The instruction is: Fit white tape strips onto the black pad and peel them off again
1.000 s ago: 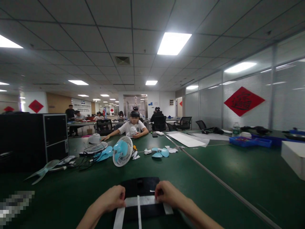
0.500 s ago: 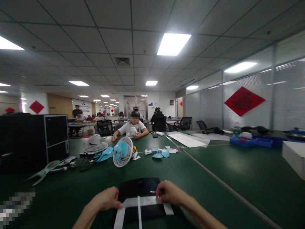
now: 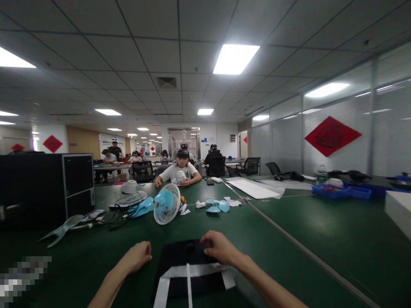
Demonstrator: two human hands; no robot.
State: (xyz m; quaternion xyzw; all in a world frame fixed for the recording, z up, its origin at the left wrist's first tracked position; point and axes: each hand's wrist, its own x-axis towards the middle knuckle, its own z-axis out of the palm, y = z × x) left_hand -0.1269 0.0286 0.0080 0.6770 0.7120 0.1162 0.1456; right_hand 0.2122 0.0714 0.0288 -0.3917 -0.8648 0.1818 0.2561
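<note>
A flat black piece like a pad or folded cloth point(image 3: 175, 252) lies on the green table in front of me. A pale strip point(image 3: 183, 270) crosses it, a wide white strip point(image 3: 161, 293) runs down its left side, and a thin white strip point(image 3: 189, 284) down its middle. A short pale end point(image 3: 229, 279) lies at its right. My left hand point(image 3: 140, 256) is raised to the left of the pad, apart from it, fingers curled and nothing showing in them. Above the pad's upper right part, my right hand point(image 3: 220, 248) has its fingers pinched; what they hold, if anything, is hidden.
Farther off stand a white fan with blue blades point(image 3: 167, 204), loose blue blades point(image 3: 217, 205) and a computer case point(image 3: 78, 179). A person point(image 3: 180, 173) sits opposite, holding a white part. White sheets point(image 3: 253, 187) and a blue tray point(image 3: 330, 191) lie at the right.
My left hand has let go of the pad's left corner and moved up and left. My right hand has lifted off the pale strip and moved up, away from me.
</note>
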